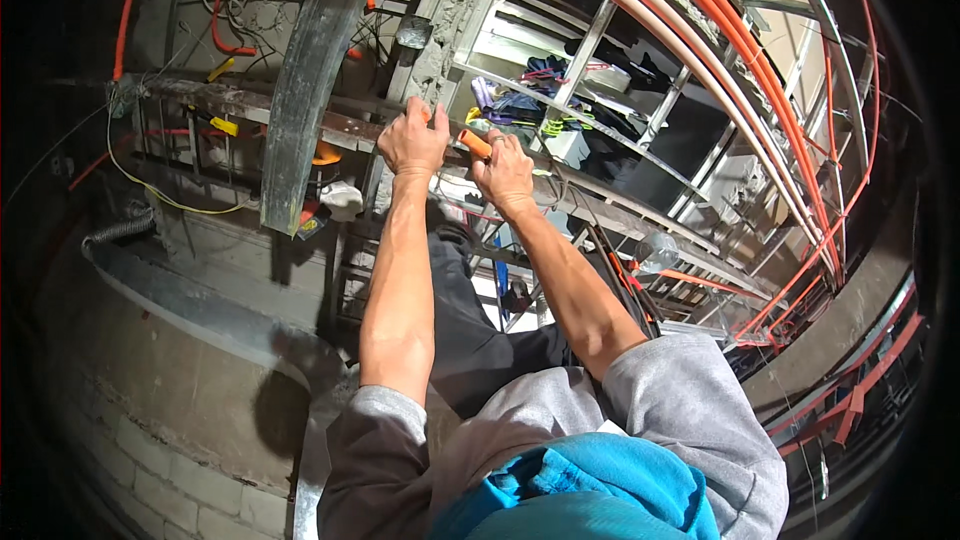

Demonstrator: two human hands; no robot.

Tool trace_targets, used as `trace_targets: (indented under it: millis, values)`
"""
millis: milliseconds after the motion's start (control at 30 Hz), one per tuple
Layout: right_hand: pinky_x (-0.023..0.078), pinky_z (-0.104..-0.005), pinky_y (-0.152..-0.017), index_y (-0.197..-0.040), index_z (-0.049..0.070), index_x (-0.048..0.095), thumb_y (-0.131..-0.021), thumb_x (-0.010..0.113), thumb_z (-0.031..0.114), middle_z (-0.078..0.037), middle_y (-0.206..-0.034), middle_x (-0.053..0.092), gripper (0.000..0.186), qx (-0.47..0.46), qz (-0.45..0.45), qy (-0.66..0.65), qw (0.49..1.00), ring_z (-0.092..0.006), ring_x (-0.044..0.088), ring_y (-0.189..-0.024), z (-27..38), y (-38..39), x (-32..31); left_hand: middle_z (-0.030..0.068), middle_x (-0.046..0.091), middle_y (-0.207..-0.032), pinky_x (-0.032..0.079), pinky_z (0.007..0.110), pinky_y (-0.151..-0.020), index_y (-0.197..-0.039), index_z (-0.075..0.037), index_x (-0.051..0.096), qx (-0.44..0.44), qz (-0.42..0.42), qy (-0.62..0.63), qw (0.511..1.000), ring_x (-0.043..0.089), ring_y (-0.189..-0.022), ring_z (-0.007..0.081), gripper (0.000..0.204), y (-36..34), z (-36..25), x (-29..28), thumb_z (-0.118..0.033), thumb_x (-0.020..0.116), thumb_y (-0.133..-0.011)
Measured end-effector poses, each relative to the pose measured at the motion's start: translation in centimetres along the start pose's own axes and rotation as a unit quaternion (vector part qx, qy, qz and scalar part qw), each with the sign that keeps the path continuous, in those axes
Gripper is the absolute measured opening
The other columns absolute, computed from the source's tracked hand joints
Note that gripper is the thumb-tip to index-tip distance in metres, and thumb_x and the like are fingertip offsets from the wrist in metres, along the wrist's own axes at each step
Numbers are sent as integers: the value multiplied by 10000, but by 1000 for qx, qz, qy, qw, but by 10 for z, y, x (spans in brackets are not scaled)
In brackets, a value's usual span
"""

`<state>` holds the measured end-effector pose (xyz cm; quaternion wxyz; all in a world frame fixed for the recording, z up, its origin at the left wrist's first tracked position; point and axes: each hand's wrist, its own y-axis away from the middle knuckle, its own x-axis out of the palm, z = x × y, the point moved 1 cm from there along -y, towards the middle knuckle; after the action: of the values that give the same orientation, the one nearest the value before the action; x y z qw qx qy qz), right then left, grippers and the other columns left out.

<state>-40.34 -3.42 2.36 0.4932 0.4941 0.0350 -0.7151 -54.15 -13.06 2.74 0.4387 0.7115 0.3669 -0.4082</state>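
A person works with both arms stretched forward, to the right of a long grey metal channel (320,80) that serves as the landmark here. The left hand (412,143), the nearer of the two to the channel, has its fingers curled, with a small orange piece (425,113) showing at the fingertips; whether it is firmly gripped cannot be told. The right hand (503,172), farther right of the channel, grasps a short orange tube (474,144), whose open end points toward the left hand. Both hands are beside a long rail (352,128) that passes across the channel.

Just right of the channel's lower end is a yellow-and-black item (313,227); its dark markings are too small to read. A white lump (342,200) sits near it, also to the channel's right. Left of the channel, a yellow-and-black tool (224,126) lies by the rail, any lettering on it blurred beyond reading. Well to the channel's right, past the hands, are a jumble of dark, purple and neon-yellow items (530,105), long orange pipes (745,40) and a clear plastic container (657,252), whose surface is too indistinct for any label to be made out.
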Motion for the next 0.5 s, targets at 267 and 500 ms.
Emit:
trace_targets:
  millis: [267, 500]
  values:
    - [552, -484, -817, -1122, 60, 618, -800, 713, 243, -123, -1077, 690, 382, -5, -20, 4, 1000, -330, 630, -1094, -5, 0, 5, 131, 701, -731, 496, 543, -619, -885, -156, 576, 5, -28, 19, 999, 693, -715, 411, 332, -7, -1, 3, -471, 679, -909]
    - [541, -506, -774, -1080, 84, 630, -810, 709, 237, -115, -1014, 703, 321, 5, -43, -3, 999, -340, 647, -1023, -6, 1, 7, 136, 709, -748, 511, 545, -646, -907, -143, 602, 5, -30, 31, 999, 701, -730, 404, 330, -3, -2, 5, -465, 675, -904]
